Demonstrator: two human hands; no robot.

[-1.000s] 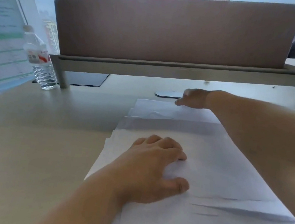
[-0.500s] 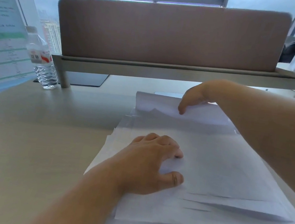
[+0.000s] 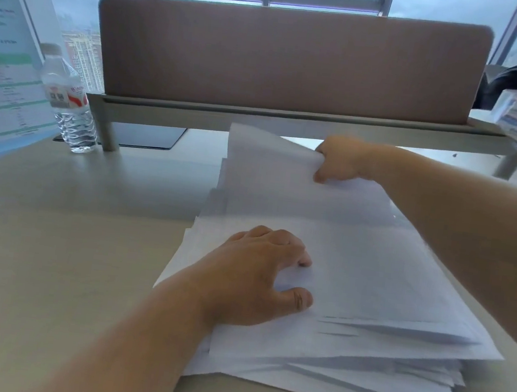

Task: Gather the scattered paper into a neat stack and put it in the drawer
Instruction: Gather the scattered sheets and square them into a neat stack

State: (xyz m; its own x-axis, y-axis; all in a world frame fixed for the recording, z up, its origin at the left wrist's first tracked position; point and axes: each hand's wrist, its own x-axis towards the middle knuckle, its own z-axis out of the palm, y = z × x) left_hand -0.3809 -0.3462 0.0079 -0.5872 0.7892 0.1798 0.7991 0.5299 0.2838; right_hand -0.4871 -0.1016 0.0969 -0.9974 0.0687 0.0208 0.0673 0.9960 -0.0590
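A big tan desk [image 3: 49, 268] sits by a window with a brown divider board [image 3: 288, 60] behind it. A water bottle [image 3: 68, 100] stands far to the left. The left hand [image 3: 261, 276] rests on the messy paper pile [image 3: 367, 305], fingers curled. Past its fingertips, the right hand [image 3: 338, 163] pinches a lifted sheet [image 3: 271, 158] at its far edge.

Left hand [image 3: 261, 276]: palm down, fingers curled (thumb extended to the side). Right hand [image 3: 340, 161]: arm reaching forward, fingers pinched closed.
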